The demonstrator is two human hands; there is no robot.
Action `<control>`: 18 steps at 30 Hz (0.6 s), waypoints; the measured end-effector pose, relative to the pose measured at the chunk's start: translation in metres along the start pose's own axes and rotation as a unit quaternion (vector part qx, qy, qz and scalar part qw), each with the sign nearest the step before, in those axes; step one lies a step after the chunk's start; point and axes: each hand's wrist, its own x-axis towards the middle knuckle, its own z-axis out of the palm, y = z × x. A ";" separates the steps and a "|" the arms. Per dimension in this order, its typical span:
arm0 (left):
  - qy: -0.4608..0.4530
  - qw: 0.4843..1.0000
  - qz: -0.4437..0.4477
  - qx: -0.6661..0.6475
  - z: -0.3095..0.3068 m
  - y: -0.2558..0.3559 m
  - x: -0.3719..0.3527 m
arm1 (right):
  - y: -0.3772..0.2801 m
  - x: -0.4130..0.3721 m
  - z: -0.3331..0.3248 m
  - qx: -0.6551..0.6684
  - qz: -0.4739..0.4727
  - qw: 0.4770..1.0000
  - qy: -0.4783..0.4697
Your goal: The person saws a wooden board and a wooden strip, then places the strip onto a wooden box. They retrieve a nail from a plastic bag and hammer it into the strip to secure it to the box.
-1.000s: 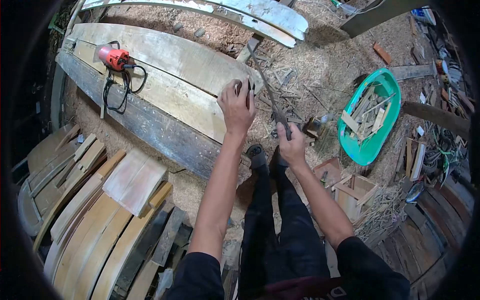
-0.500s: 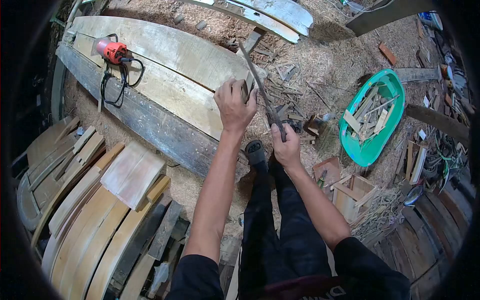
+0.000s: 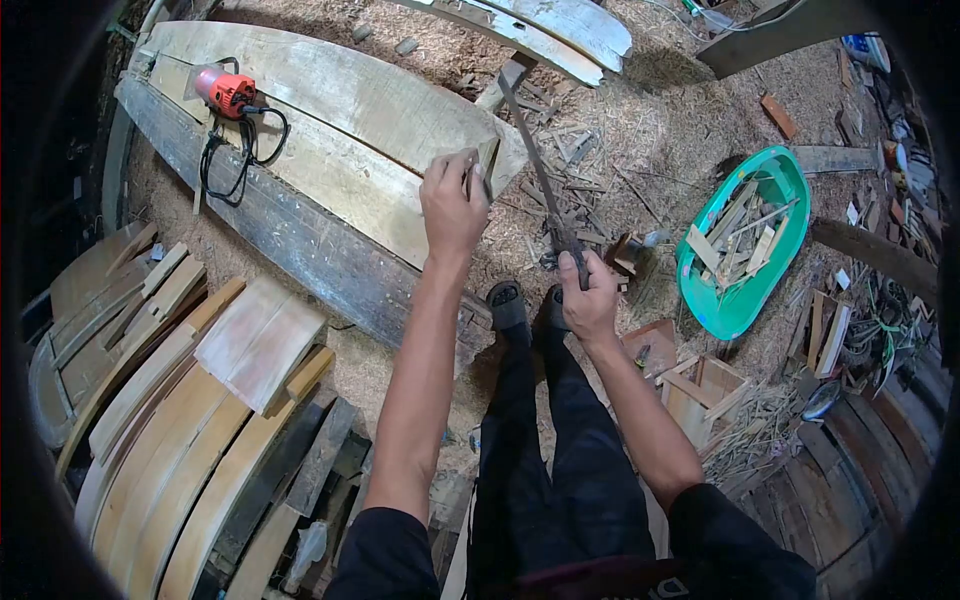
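Both grips are closed, my left hand (image 3: 453, 212) pinching a small wood block (image 3: 488, 156) above the planks' (image 3: 370, 100) near end, my right hand (image 3: 590, 296) clasping the long blade (image 3: 533, 150), best angled (its sharp side I cannot tell) well clear of the left.

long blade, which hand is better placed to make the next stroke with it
The right, I'd judge: the right hand already grips the long blade by its handle end, with the blade pointing away from the body. The left hand is occupied, holding a small wood piece.
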 end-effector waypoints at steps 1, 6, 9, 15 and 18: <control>0.014 1.000 0.008 0.017 0.003 0.002 -0.004 | 0.003 -0.001 0.002 0.001 0.006 1.000 -0.003; 0.028 0.998 0.017 0.058 0.006 0.013 -0.013 | 0.004 -0.001 0.004 -0.026 0.021 0.999 -0.026; 0.006 0.996 0.019 0.085 0.004 0.017 -0.014 | 0.007 -0.001 0.005 -0.039 0.027 0.998 -0.042; -0.001 0.996 0.015 0.091 0.005 0.014 -0.010 | 0.013 -0.003 0.013 -0.028 0.001 0.999 -0.042; -0.020 0.994 0.011 0.108 0.003 0.016 -0.010 | 0.006 -0.003 0.014 -0.051 -0.001 0.998 -0.045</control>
